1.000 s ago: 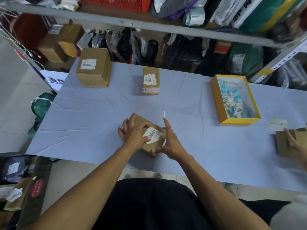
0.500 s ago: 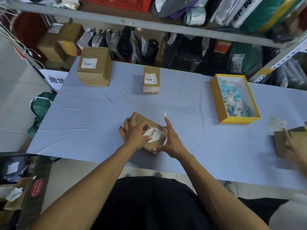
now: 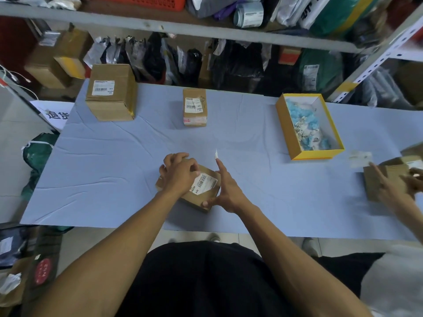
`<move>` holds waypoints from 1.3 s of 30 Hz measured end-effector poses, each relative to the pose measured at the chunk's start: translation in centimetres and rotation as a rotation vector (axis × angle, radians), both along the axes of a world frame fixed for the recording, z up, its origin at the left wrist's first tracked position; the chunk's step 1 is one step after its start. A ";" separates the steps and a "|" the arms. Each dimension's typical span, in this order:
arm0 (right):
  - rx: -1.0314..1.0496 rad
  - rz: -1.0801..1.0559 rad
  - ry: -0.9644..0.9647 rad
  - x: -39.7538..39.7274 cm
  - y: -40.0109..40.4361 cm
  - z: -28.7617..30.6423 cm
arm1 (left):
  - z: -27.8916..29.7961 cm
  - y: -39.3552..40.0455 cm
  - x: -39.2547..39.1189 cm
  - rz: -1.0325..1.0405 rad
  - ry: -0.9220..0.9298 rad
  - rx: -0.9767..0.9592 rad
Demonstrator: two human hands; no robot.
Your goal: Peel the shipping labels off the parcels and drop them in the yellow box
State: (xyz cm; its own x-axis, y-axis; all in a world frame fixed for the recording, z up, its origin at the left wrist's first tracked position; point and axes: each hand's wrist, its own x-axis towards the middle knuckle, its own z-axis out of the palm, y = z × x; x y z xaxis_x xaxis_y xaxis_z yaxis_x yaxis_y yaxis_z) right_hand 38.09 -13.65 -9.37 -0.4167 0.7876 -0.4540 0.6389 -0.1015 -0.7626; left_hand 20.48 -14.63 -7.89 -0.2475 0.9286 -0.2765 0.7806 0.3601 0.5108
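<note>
Cardboard parcel [image 3: 192, 193] is held at the near table edge, label [image 3: 204, 183] running diagonally. Left hand [image 3: 179, 173], fingers curled, picks at the label's left corner; right hand [image 3: 225, 191] braces the right side, forefinger extended. Yellow box [image 3: 295, 143] lies far right, nearer the right hand.

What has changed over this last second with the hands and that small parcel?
Very little. The left hand has crept further over the label on the near parcel, fingers bunched at its edge. The right hand still braces the parcel, a paper scrap on its raised fingertip. The label remains stuck; the yellow box is unmoved.
</note>
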 end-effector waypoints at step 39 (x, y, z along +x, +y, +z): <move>-0.002 -0.024 0.011 0.2 -0.1 -0.2 | -0.3 0.1 -1.4 -0.022 -0.164 0.055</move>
